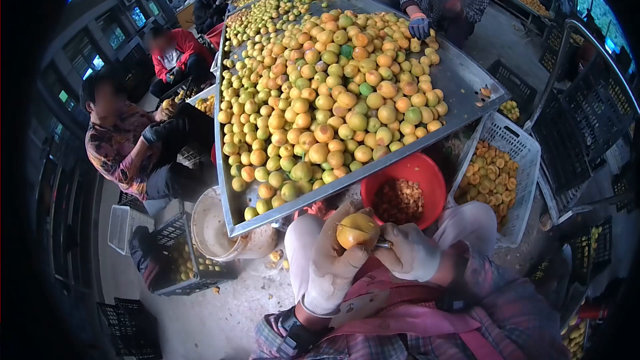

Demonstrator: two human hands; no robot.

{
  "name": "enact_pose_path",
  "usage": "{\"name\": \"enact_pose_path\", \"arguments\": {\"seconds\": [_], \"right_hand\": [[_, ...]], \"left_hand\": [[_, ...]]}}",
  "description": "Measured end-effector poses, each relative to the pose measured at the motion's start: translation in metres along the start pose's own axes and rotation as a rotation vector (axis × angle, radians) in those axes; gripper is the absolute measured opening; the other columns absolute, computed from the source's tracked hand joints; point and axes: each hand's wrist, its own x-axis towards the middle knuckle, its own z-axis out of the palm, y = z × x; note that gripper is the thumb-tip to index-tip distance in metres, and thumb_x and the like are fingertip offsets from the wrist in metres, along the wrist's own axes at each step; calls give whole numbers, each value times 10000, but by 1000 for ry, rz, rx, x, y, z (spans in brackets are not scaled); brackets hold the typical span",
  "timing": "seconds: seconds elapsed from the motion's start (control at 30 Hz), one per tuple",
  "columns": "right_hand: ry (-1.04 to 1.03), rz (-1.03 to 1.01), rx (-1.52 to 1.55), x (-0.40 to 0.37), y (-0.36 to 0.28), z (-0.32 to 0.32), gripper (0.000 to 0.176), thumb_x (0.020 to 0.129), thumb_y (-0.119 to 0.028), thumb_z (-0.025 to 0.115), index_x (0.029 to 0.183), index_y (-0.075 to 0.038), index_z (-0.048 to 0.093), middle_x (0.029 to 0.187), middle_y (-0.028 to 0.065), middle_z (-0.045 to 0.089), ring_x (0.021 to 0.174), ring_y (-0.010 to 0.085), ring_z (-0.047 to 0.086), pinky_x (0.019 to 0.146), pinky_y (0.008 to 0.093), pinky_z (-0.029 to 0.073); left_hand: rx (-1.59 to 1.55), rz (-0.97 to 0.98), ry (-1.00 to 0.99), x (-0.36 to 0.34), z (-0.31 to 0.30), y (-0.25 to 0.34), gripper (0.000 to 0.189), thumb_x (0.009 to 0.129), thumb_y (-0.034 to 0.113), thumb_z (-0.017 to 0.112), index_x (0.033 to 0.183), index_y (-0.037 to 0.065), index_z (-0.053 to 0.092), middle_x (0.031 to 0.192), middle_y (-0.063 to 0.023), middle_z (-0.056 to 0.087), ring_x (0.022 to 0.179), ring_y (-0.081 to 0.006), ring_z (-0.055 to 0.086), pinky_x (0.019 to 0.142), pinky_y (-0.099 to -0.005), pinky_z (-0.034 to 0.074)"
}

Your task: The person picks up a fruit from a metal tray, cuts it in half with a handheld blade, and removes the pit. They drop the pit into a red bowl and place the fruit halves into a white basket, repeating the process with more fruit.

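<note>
Left hand [337,250] grips yellow-orange apricot [357,232], thin dark line across; right hand [410,251] pinches knife [383,245] beside it. Steel table rim [313,195] just ahead, floor [220,317] visible left.

It was a fruit-processing workshop: whole fruit [327,97] lay heaped along a metal table [463,83], people [117,150] sat beside it, and a tub [437,183] and crates [525,180] of fruit stood close by.

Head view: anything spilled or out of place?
Slightly: fruit bits lie on the floor beside the white bucket, outside any container; a few scraps sit on the table, right of the pile.
</note>
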Motion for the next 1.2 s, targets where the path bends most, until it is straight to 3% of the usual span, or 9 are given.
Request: {"name": "enact_pose_path", "arguments": {"seconds": [0.17, 0.23, 0.43, 0.67, 0.77, 0.83, 1.03, 1.1, 1.2], "right_hand": [[2, -19, -10, 1, 2, 0, 236, 840, -176, 618, 985, -22, 514, 741, 142, 601, 617, 354, 609, 511, 443, 460], [6, -46, -23, -1, 3, -1, 229, 846, -181, 609, 981, -22, 514, 741, 141, 602, 612, 352, 607, 513, 442, 462], [58, -27, -29, -3, 6, 10, 209, 855, -183, 590, 977, -28, 520, 735, 136, 602, 608, 355, 605, 523, 445, 466], [25, 15, 10, -11, 11, 24, 215, 858, -185, 601, 992, -37, 520, 705, 124, 600, 592, 345, 603, 525, 443, 466], [-5, 39, -51, -16, 14, 29, 230, 867, -200, 599, 1005, -39, 512, 710, 122, 603, 593, 333, 606, 529, 433, 469], [-33, 92, -18, -19, 16, 30, 240, 874, -212, 595, 1016, -39, 506, 718, 122, 605, 597, 327, 608, 531, 427, 470], [-47, 167, -3, -19, 17, 29, 482, 833, -166, 657, 1246, 2, 473, 980, 176, 607, 774, 337, 634, 679, 423, 505], [-71, 280, 182, -12, 14, 22, 544, 824, -142, 670, 1302, -18, 445, 1048, 172, 605, 853, 322, 643, 748, 400, 510], [-136, 330, 430, -7, 22, 23, 668, 806, -129, 654, 1406, -104, 361, 1082, 179, 625, 842, 339, 654, 744, 398, 518]], "left_hand": [[74, -89, 39, -2, 5, 16, 696, 860, 216, 739, 1372, -71, 363, 1193, -125, 569, 1094, -192, 566, 953, -314, 465], [662, 86, -21, 0, 2, 23, 691, 861, 173, 734, 1381, -68, 348, 1192, -135, 566, 1099, -195, 562, 963, -310, 458], [160, 128, 133, 0, 9, -7, 715, 843, 197, 759, 1368, -66, 350, 1162, -137, 577, 1056, -190, 579, 924, -297, 477], [558, 15, 79, 1, 5, 4, 544, 843, 160, 744, 1254, -40, 451, 1023, -96, 618, 910, -151, 595, 808, -270, 494], [508, -91, 137, 4, -3, -8, 466, 778, 282, 709, 1116, -12, 580, 1002, -134, 570, 922, -271, 567, 832, -372, 454], [890, 60, 32, 4, -9, -11, 510, 857, 201, 727, 1228, -40, 474, 974, -99, 627, 872, -154, 601, 781, -278, 497], [904, 68, 93, 6, -4, -23, 452, 866, 229, 725, 1156, -34, 499, 952, -103, 630, 850, -162, 609, 763, -285, 499], [795, -21, 149, 7, -2, -24, 472, 782, 378, 704, 1035, -8, 603, 929, -158, 535, 903, -343, 524, 805, -431, 418], [672, -54, -15, 6, -3, -32, 416, 855, 289, 696, 1100, -14, 552, 957, -107, 599, 886, -223, 582, 791, -337, 469]]}}
